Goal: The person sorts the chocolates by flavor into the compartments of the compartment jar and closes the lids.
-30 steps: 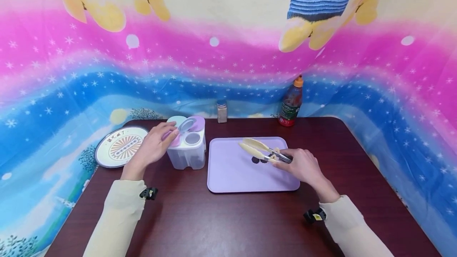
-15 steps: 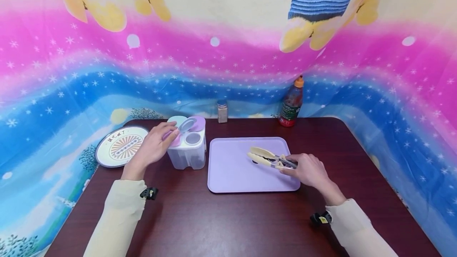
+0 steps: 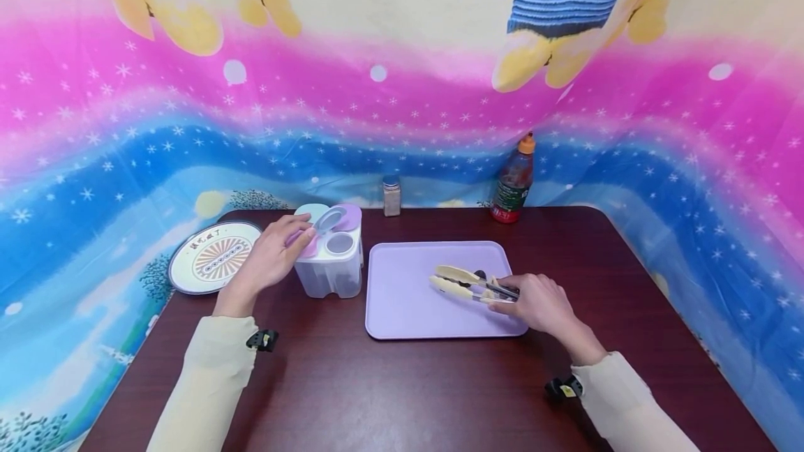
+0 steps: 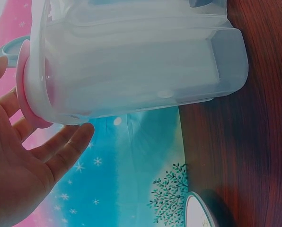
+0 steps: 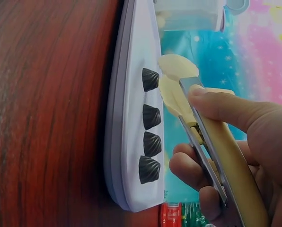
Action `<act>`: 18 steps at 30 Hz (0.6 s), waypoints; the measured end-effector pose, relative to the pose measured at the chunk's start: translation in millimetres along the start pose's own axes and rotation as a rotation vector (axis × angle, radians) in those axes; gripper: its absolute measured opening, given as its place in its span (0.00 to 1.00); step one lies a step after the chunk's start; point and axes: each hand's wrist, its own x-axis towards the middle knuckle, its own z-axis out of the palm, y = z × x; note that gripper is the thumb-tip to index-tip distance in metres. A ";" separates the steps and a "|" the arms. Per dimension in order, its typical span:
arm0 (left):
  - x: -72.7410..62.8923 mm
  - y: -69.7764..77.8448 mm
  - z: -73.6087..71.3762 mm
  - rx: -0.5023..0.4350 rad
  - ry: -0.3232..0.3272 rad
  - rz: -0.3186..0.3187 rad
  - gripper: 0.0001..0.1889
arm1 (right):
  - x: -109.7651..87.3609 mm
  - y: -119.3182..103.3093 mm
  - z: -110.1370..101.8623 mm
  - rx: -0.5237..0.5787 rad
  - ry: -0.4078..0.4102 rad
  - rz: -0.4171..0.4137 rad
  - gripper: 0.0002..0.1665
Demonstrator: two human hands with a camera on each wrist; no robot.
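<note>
My left hand [image 3: 266,253] rests on top of a translucent container [image 3: 328,281] with several coloured lids, at the left of the tray. In the left wrist view its fingers spread around a pink lid [image 4: 26,87]. One grey lid [image 3: 329,220] stands raised beside a round opening [image 3: 339,243]. My right hand [image 3: 539,300] grips metal tongs with cream tips [image 3: 453,282] over a lilac tray [image 3: 398,312]. Several dark ridged, cone-like pieces [image 5: 151,117] lie in a row on the tray in the right wrist view; in the head view the tongs mostly cover them.
A white patterned plate [image 3: 216,257] lies at the table's left edge, beside my left forearm. Behind the tray stand a small shaker jar [image 3: 391,199] and a red sauce bottle [image 3: 511,183] with an orange cap. A printed cloth [image 3: 402,103] hangs around the brown table [image 3: 389,396].
My right hand has moved the tongs down and slightly to the right over the tray, and their tips have drawn closer together. My left hand and the container have stayed in place.
</note>
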 end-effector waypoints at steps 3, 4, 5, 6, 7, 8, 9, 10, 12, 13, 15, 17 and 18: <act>-0.1 -0.7 -0.4 -0.001 0.000 -0.001 0.24 | -0.3 0.7 0.8 -0.013 0.003 0.005 0.36; -0.1 -0.6 -0.5 -0.001 -0.001 -0.001 0.24 | -0.5 1.4 1.2 -0.016 0.002 0.007 0.36; -0.2 -0.2 -0.7 -0.001 -0.002 -0.001 0.24 | -0.6 2.1 1.6 -0.020 0.001 0.008 0.35; -0.2 -0.1 -0.8 -0.001 -0.003 0.000 0.24 | -0.7 2.6 1.9 -0.023 -0.002 0.009 0.35; -0.2 -0.1 -0.8 0.000 -0.004 0.000 0.24 | -0.8 3.0 2.4 -0.024 -0.005 0.008 0.36; -0.1 -0.1 -0.9 0.000 -0.006 -0.001 0.24 | -0.8 3.2 2.8 -0.025 -0.008 0.007 0.36; -0.2 -0.2 -1.0 0.002 -0.007 -0.002 0.24 | -0.8 3.4 3.2 -0.027 -0.009 0.006 0.36; 0.0 -0.3 -0.9 0.002 -0.008 -0.004 0.24 | -0.7 3.5 3.6 -0.027 -0.010 0.004 0.36; 0.1 -0.4 -1.0 0.002 -0.009 -0.008 0.24 | -0.4 3.6 4.3 -0.028 -0.009 -0.002 0.36; 0.1 -0.5 -1.0 0.002 -0.010 -0.010 0.24 | -0.3 3.5 4.5 -0.028 -0.007 -0.007 0.36; 0.0 -0.3 -1.1 0.003 -0.011 -0.012 0.24 | 0.1 3.5 4.6 -0.029 -0.002 -0.015 0.35; -0.1 0.2 -1.4 0.003 -0.013 -0.013 0.25 | 0.4 3.9 4.6 -0.027 -0.001 -0.024 0.35; -0.1 0.3 -1.3 0.002 -0.013 -0.013 0.25 | 0.5 4.1 4.6 -0.025 0.001 -0.028 0.35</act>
